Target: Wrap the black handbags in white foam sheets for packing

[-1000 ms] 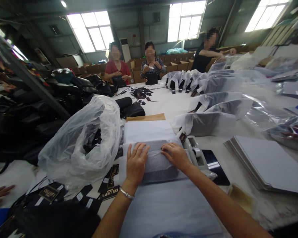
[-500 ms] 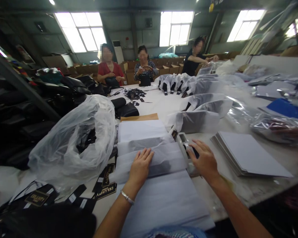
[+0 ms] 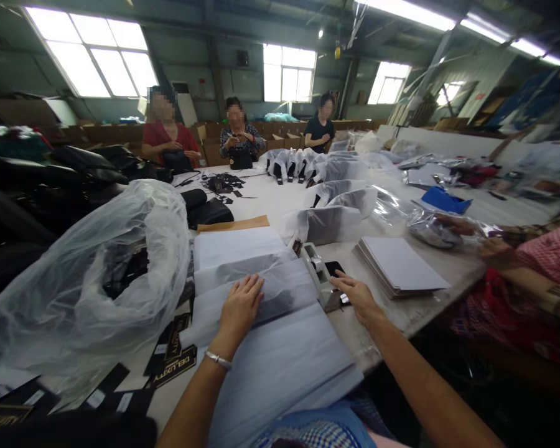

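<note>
My left hand [image 3: 241, 306] lies flat, fingers stretched out, on thin white tissue paper [image 3: 280, 283] folded over a dark flat item that shows through. Under it, a stack of white tissue sheets [image 3: 284, 367] spreads toward me. Just right of the paper stands a grey tape dispenser [image 3: 318, 277]. My right hand [image 3: 358, 298] is at the dispenser's near right side, its fingers extended toward it. Whether a strip of tape is at the fingertips I cannot make out. A black phone-like object [image 3: 335, 269] lies behind those fingertips.
A large clear plastic bag [image 3: 93, 280] with black items sits left, near black DELUXITY tags [image 3: 175, 367]. Grey-white boards [image 3: 399, 264] are stacked right. Tissue-wrapped items [image 3: 331, 223] stand beyond. A co-worker's hands [image 3: 494, 249] are at the right; several people sit or stand across the table.
The view has swung to the right. My right hand has drawn back slightly from over the dispenser to its near side, with the fingers straighter. My left hand stays flat on the tissue paper.
</note>
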Demonstrator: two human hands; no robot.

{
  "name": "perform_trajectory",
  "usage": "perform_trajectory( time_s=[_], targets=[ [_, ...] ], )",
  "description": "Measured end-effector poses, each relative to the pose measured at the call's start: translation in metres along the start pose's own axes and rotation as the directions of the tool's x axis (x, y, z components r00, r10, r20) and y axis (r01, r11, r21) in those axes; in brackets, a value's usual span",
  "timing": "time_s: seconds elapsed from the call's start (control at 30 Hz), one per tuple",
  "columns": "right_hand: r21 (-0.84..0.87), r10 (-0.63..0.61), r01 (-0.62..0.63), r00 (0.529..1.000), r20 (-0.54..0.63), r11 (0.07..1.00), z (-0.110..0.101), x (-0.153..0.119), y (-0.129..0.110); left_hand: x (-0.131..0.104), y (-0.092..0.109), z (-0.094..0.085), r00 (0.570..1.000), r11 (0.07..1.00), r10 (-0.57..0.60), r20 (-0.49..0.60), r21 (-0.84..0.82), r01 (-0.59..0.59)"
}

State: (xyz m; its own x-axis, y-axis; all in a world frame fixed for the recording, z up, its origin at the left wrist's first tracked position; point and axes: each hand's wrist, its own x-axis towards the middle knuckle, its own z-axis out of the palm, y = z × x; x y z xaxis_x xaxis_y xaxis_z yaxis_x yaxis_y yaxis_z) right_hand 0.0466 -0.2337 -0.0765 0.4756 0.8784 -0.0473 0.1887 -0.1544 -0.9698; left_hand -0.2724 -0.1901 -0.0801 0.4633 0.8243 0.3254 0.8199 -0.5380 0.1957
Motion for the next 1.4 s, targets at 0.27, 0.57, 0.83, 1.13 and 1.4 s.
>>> perform_trajectory(
  time_s=[0.27, 0.57, 0.83, 1.13, 1.4],
  targets=[
    [0.099, -0.062, 0.072, 0.993, -0.103, 0.992, -0.018, -0.042, -0.024, 0.001, -0.001, 0.003, 1.0, 0.999, -0.003, -0.008, -0.035, 0.003],
    [0.181, 0.227, -0.227, 0.974, 0.019, 0.957, -0.023, -0.055, 0.023, 0.002, -0.004, 0.004, 1.0, 1.0, 0.0, 0.027, -0.013, 0.001],
    [-0.131, 0.083, -0.08, 0.996, 0.014, 0.988, -0.048, -0.039, 0.015, 0.001, -0.004, 0.004, 1.0, 0.999, 0.006, 0.0, -0.048, -0.006],
    [-0.343, -0.366, 0.704, 0.648, 0.668, 0.622, -0.015, -0.014, -0.088, 0.001, -0.003, 0.001, 1.0, 0.998, -0.02, 0.005, -0.067, 0.02],
    [-0.123, -0.212, 0.945, 0.193, 0.958, 0.304, 0.126, 0.063, -0.125, 0.001, -0.001, 0.0, 0.999, 0.996, -0.041, 0.001, -0.084, 0.041]
  ],
)
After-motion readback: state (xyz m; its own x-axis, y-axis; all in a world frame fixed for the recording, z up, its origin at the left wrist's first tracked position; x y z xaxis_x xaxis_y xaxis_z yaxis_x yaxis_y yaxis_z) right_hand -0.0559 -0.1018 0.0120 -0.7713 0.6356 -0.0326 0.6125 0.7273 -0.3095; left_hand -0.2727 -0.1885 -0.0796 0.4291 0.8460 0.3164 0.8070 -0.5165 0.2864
